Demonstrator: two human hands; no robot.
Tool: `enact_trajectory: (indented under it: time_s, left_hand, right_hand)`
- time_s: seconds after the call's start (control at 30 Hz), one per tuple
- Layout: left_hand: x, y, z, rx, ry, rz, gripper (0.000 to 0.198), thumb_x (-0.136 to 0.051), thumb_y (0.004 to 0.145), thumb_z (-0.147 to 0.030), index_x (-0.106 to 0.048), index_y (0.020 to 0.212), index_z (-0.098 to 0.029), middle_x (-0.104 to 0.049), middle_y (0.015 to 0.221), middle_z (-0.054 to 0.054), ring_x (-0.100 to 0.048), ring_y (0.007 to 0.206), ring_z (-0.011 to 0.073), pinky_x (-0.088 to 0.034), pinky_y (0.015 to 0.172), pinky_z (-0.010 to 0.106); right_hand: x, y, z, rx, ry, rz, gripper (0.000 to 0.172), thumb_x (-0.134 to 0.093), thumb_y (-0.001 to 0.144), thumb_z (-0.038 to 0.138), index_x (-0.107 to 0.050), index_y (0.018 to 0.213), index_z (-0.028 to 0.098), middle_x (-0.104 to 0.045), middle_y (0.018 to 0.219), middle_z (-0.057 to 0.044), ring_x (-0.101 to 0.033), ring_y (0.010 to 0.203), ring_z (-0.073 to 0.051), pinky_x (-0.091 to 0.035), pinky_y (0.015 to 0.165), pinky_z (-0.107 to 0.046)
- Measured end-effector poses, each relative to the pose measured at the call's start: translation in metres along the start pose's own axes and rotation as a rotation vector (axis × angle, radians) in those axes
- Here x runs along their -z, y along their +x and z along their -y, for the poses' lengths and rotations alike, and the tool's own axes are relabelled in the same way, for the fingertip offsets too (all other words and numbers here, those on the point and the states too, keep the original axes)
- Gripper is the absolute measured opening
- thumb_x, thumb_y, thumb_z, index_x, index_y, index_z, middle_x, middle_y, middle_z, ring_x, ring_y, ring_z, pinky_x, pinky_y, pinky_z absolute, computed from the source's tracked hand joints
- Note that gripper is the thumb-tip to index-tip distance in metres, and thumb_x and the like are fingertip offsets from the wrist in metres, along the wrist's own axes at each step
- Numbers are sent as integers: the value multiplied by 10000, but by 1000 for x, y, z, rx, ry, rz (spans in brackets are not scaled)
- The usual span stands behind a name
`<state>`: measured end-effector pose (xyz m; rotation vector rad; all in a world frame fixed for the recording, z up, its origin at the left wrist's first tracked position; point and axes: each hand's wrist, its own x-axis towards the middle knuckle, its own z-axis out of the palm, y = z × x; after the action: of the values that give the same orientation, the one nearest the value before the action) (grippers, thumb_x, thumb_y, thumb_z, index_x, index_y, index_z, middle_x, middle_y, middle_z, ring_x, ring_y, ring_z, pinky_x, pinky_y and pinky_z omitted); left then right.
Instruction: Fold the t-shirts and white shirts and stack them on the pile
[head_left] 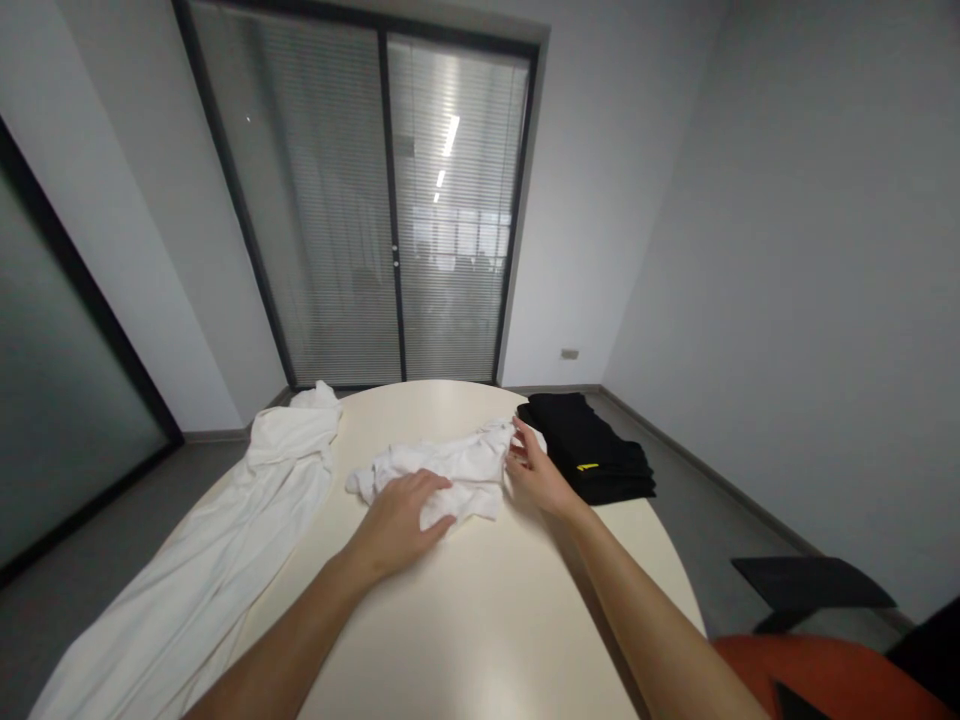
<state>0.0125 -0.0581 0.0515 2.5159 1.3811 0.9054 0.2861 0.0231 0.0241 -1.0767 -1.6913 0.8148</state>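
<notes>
A crumpled white garment (pixel 457 462), its exact kind hard to make out, lies on the round table in front of me. My left hand (pixel 409 515) rests on its near left part, palm down with thumb and fingers apart. At the garment's right end, my right hand (pixel 534 472) has its fingers closed around a bunched bit of fabric. Just beyond that hand sits a stack of folded black clothes (pixel 589 440) with a small yellow mark on its near edge.
Long white cloth (pixel 247 540) drapes over the left side of the pale table (pixel 465 620). A chair with an orange seat (pixel 832 675) and black armrest (pixel 814 583) stands at the lower right. Behind the table are glass doors with blinds (pixel 457 300).
</notes>
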Motion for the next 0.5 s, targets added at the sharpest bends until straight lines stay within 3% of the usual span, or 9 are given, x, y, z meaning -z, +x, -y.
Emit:
enact_trajectory:
  time_s: [0.03,0.1,0.23,0.3,0.43,0.5]
  left_hand:
    - [-3,-2,-2,-24,46,78,335,-632,853,-277,-612,1184,-229,-661,1153,65,-602,1074,252,-445,953,381]
    - [-8,-5,-1,-6,131,161,306,-628,863,-262,-636,1166,-218,-656,1174,84,-584,1119,281,-435,964,412]
    - [-12,-4,8,47,175,196,190,-501,936,-207,-681,999,-200,-688,1036,85,-608,1051,276,-448,913,414]
    - [-11,-1,11,90,125,93,218,-456,957,-208,-665,1019,-195,-691,1022,82,-624,1008,259,-457,897,399]
    - [-4,6,13,218,-40,-262,238,-394,985,-261,-609,1058,-189,-677,1039,81,-633,994,226,-474,880,349]
    - [0,7,12,252,-77,-363,219,-415,973,-282,-603,1045,-197,-683,1033,72,-638,999,219,-476,883,332]
  right_hand:
    - [-2,-1,-1,17,-11,29,762,-590,856,328,-261,1539,249,-452,1483,-151,-567,1245,-215,-511,959,-359]
    - [-4,-3,-2,24,-66,57,668,-603,848,316,-389,1474,226,-530,1401,-142,-594,1186,-216,-517,940,-351]
    - [-3,-1,-5,-25,-199,-13,377,-568,875,354,-633,1207,186,-688,1028,-84,-658,902,-196,-527,876,-352]
    - [1,3,-6,-31,-184,-107,381,-562,866,363,-643,1191,181,-687,1029,-84,-658,863,-186,-532,838,-333]
    - [11,12,-4,-79,-32,-318,531,-535,845,396,-570,1311,145,-668,1121,-119,-644,789,-172,-542,697,-292]
    - [15,14,-2,-122,18,-374,584,-516,845,410,-529,1358,132,-668,1125,-128,-627,731,-166,-540,642,-292]
